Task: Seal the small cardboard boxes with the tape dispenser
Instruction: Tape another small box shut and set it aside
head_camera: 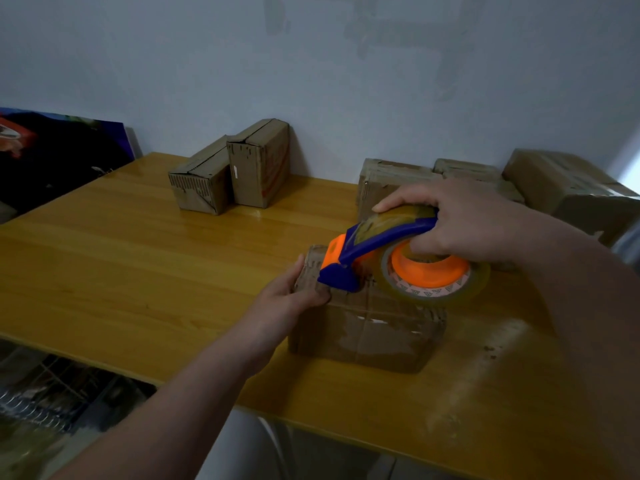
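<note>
A small cardboard box (367, 332) lies on the yellow wooden table (138, 258) in front of me. My left hand (294, 292) grips its far left corner, thumb along the left side and fingers on top. My right hand (460, 220) holds a blue and orange tape dispenser (391, 251) with a clear tape roll, its blue cutter end resting on the box top beside my left fingers. Shiny tape shows on the box's near face.
Two small boxes (232, 171) stand by the wall at the back. Several more boxes (568, 188) are piled at the back right behind my right hand. A dark picture panel (59, 154) leans at the left. The table's front edge runs just below the box.
</note>
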The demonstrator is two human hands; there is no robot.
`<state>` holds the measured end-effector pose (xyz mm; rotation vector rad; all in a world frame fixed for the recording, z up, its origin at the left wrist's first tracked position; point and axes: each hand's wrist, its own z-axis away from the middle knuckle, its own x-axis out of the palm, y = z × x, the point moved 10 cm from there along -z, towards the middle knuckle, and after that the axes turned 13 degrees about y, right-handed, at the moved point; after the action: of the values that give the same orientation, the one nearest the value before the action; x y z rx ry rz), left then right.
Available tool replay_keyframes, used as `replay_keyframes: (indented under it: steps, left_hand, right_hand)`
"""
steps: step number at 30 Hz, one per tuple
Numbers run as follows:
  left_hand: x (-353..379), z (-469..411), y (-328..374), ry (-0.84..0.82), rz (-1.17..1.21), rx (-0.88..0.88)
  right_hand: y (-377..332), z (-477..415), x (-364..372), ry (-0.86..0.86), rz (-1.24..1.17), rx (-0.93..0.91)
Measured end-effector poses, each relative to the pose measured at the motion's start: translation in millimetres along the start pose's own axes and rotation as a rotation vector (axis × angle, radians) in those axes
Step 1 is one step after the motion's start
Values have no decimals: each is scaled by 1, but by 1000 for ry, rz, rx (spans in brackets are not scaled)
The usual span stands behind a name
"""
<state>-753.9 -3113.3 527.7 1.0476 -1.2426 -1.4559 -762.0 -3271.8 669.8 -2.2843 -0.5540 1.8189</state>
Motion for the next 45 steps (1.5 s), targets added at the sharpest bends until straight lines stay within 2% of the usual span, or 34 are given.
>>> replay_keyframes:
  steps: [6,17,22,25,29,36,45]
  left_hand:
    - [3,6,-11,-38,7,-36]
    - [-7,2,-10,-67,-287,-47]
    - [-21,-17,17,-28,-394,103]
    - [-10,-24,28,-107,-478,182]
    - [5,-30,35,-178,-733,336]
    - [11,-30,42,-179,-1003,547]
    - [15,-30,41,-222,-1194,572]
  right_hand:
    - [-2,0,1,3,8,-5]
    - [-1,-1,-1,33,-36,65]
    - [-2,-7,0,72,-26,102]
    - [-3,-6,-1,76,-35,114]
    - [-3,-4,-2,88,-24,99]
    - [2,-4,-4,106,-48,88]
    - [6,-5,-3,117,-62,59]
